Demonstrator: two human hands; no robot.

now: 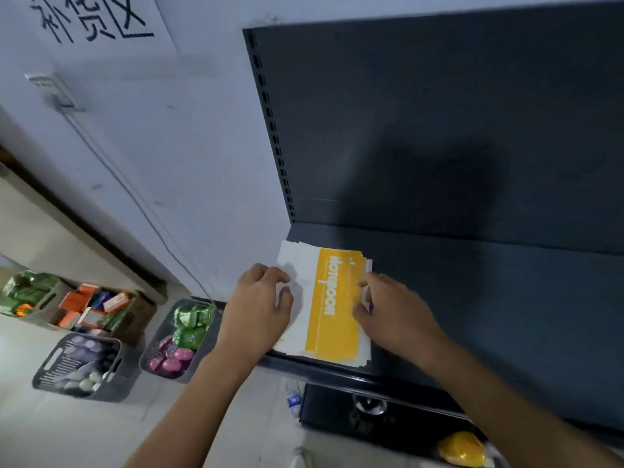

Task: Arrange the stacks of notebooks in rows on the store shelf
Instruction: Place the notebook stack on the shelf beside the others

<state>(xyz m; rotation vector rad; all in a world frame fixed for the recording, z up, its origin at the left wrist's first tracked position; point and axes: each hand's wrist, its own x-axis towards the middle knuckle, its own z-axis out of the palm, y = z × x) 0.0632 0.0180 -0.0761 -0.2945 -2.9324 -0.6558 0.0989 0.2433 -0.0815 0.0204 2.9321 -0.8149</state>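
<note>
Notebook stack [334,298] sides covered by left hand [260,298], right hand [391,305], wall sign [91,18] cropped above

A pale wall [152,146] filled the upper left of the frame, carrying a paper sign [91,18] with handwritten characters and, below it, a socket [55,91] from which a cable [135,197] ran down toward the centre. Light floor tiles [84,430] occupied the lower left, with baskets [55,368] of packaged goods standing on them; a dark shelving unit [439,113] took the right.
</note>
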